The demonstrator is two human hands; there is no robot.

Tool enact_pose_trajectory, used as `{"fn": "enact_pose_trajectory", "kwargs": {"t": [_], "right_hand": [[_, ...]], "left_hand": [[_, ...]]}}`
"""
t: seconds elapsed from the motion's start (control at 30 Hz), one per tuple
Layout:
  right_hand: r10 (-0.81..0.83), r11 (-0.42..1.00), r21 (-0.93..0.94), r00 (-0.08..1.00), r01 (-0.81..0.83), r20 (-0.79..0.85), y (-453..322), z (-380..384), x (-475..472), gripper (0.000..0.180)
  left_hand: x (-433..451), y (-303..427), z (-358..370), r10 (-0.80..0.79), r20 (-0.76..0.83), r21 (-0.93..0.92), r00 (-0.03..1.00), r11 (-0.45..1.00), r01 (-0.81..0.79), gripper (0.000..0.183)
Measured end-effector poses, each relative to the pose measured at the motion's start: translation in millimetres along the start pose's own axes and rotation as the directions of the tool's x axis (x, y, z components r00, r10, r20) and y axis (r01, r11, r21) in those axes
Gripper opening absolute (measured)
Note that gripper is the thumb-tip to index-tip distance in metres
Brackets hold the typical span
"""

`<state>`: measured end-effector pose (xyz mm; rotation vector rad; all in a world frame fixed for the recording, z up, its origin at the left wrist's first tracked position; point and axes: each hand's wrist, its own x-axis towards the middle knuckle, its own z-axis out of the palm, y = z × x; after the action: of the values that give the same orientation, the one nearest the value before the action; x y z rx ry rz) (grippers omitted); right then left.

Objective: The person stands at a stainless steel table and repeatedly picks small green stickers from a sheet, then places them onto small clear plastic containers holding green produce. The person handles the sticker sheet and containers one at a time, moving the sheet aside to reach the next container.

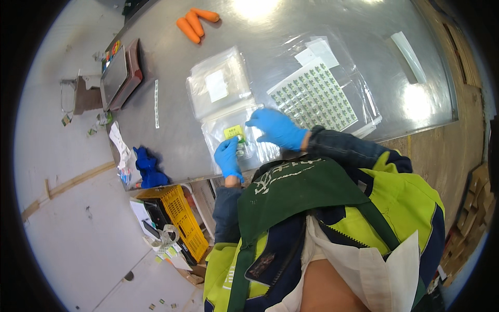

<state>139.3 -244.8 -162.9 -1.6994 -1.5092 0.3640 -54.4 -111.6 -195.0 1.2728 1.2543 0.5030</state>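
My left hand [227,156], in a blue glove, is at a clear plastic bag [216,158] on the metal table. Its fingertips touch the lower part of a yellow-and-green label [233,132] on that bag. Whether they pinch or only press is hard to see. Over the right side of the same bag is my right hand [277,128], also gloved, its thumb and fingers apart with nothing visible between them. A stack of clear bags [198,93] lies just beyond, with a white paper [216,85] on it. Right of my right hand is a sheet of small green stickers [314,95].
Several carrots [190,26] lie at the far side of the metal table [171,58]. A scale [121,76] stands at the left edge, near a blue cloth-like item [149,167]. A yellow crate [185,218] sits below the edge. A pale strip [408,56] lies far right.
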Motion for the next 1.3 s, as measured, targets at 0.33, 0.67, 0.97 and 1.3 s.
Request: {"fn": "enact_pose_trajectory", "kwargs": {"t": [0.33,0.67,0.97,1.3], "right_hand": [[0.132,0.989,-0.104,0.939,-0.103,0.319,8.6,43.4,40.8,0.022],[0.104,0.994,-0.058,0.985,-0.097,0.140,-16.2,23.4,35.0,0.041],[0.137,0.987,0.053,0.969,-0.151,0.205,5.2,57.0,15.8,0.024],[0.059,0.998,0.028,0.998,-0.059,-0.001,-12.0,39.8,7.4,0.045]], "left_hand": [[-32.9,68.0,-23.8,0.115,-0.024,0.296,0.993,0.950,-0.103,0.022],[-4.7,8.4,16.9,0.169,0.036,0.214,0.985,0.961,-0.173,0.019],[-24.8,82.0,-26.4,0.133,0.063,0.278,0.989,0.950,-0.145,0.033],[-8.4,20.6,15.8,0.166,0.210,0.127,0.964,0.973,-0.195,0.026]]}}
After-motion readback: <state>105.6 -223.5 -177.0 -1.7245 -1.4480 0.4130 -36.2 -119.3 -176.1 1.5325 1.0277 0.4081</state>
